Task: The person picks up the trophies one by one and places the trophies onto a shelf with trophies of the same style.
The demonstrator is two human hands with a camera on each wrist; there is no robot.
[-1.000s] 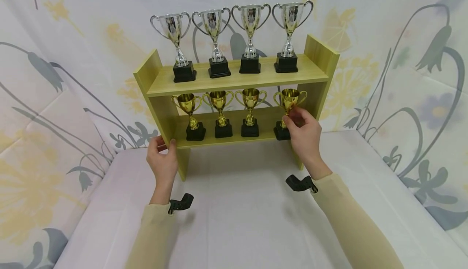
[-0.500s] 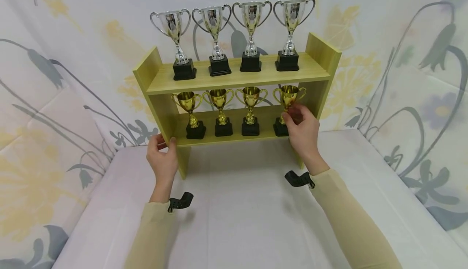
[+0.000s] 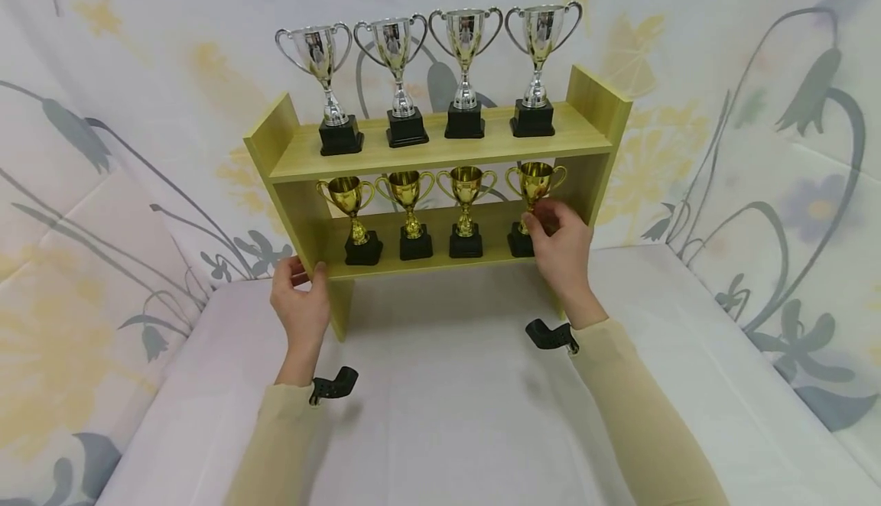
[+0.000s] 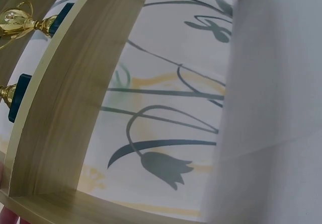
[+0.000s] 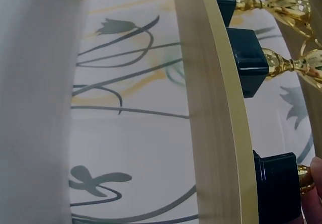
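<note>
My right hand pinches the stem of the rightmost gold trophy cup, which stands upright on the lower shelf board. In the right wrist view that trophy's black base sits at the board's front edge, with fingertips at the gold stem. My left hand grips the left side panel of the wooden shelf, thumb in front and fingers behind the panel. Three more gold trophies, among them the leftmost gold trophy, stand in a row to the left of the held one.
Several larger silver trophies, one a silver trophy near the middle, line the top board. The shelf stands at the back of a white-covered table. A flower-printed cloth hangs behind and at both sides.
My right hand has shifted the rightmost gold trophy slightly left and back on the lower board. The left hand keeps its grip on the side panel. The head view has moved slightly.
</note>
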